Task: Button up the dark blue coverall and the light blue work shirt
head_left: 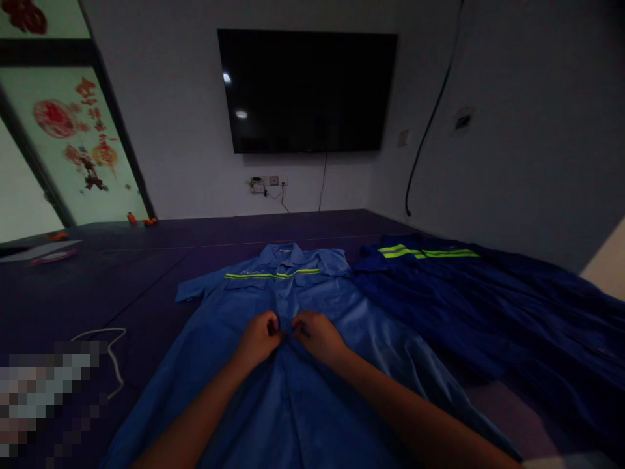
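Observation:
A blue short-sleeved work shirt [234,339] with a yellow-green stripe across its chest lies spread out in front of me, collar pointing away. Both hands are at its front placket, below the chest pockets. My left hand [260,335] pinches the left edge of the placket. Just beside it, my right hand [319,333] is closed on the right edge, thumb and forefinger together. The fabric is slightly lifted between them. Whether a button sits between the fingertips is too dark and small to make out.
To the right lies a darker blue garment [469,299] with bright yellow-green stripes. A white cord [114,358] curls on the dark purple floor [146,267] at left, near a pixelated patch. A television [310,91] hangs on the wall; a black cable [430,124] dangles at right.

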The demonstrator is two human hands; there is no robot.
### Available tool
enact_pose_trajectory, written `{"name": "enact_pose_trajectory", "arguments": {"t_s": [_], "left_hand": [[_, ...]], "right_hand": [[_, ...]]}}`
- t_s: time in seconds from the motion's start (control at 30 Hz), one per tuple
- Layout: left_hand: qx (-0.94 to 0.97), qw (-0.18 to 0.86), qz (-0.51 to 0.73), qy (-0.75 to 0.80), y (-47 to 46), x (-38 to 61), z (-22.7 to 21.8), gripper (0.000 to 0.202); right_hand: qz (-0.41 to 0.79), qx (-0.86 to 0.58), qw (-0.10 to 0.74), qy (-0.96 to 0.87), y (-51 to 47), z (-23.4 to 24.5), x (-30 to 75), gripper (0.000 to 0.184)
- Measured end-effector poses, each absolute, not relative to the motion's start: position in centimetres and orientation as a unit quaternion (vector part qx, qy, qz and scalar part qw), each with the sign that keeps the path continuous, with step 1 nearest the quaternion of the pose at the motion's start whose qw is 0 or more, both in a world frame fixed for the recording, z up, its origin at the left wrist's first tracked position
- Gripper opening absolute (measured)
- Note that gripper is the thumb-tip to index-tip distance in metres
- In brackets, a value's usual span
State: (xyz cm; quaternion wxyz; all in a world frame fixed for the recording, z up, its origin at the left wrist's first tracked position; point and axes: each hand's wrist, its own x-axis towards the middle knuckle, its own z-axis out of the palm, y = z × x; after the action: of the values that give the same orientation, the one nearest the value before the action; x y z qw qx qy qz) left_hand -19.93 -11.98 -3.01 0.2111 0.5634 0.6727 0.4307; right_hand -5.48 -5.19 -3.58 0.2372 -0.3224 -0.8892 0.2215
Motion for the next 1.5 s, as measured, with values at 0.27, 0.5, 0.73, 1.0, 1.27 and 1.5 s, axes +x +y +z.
{"name": "enact_pose_trajectory", "arguments": {"t_s": [0.27, 0.5, 0.73, 1.0, 1.27, 1.5], "left_hand": [[0.574, 0.208, 0.418, 0.673, -11.8, -20.1, -3.5, 0.011], [0.578, 0.19, 0.409, 0.68, -11.7, -20.2, -3.8, 0.01], [0.582, 0.18, 0.386, 0.693, -11.6, -20.2, -3.6, 0.009], [0.625, 0.374, 0.216, 0.65, -13.9, -20.3, -0.8, 0.026], [0.669, 0.442, 0.116, 0.586, -15.4, -19.4, 0.2, 0.028], [0.677, 0.406, 0.112, 0.603, -15.4, -18.9, 0.0, 0.022]], "right_hand": [[0.178, -0.305, 0.208, -0.912, -5.7, -3.6, -5.4, 0.028], [0.153, -0.299, 0.186, -0.923, -5.4, -3.7, -5.5, 0.026], [0.144, -0.291, 0.164, -0.931, -5.6, -3.1, -5.4, 0.024], [0.159, -0.335, 0.139, -0.918, -7.2, -0.3, -3.5, 0.021], [0.122, -0.235, -0.009, -0.964, -10.9, -0.2, -2.8, 0.044], [0.026, -0.252, -0.039, -0.966, -12.4, 0.9, -3.1, 0.057]]}}
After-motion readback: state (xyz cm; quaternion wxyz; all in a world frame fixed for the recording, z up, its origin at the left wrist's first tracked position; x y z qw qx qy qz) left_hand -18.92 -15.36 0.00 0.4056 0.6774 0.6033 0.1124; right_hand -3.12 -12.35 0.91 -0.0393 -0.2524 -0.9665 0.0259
